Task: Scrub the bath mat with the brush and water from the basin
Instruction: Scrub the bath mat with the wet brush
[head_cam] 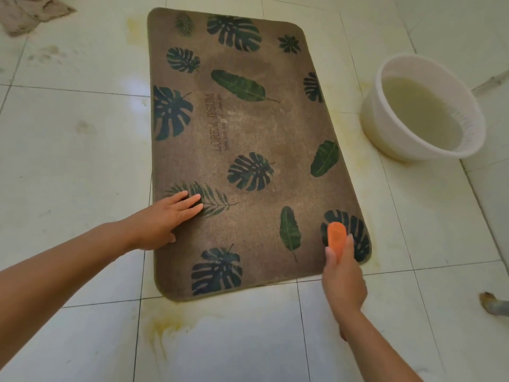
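On wet tile floor [82,150], right hand [343,277] clamped round brush [336,238], left hand [165,219] flat, empty, pinning mat [248,133]; could skid under hard strokes.

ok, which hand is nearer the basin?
Right. The right hand, holding the orange brush, is at the bath mat's near right corner, below the basin. The left hand presses the mat's left edge, farther away.

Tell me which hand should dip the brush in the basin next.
Right, probably. The right hand already grips the orange brush, and the basin of murky water sits on that side. The left hand lies flat on the bath mat, pinning its far edge.
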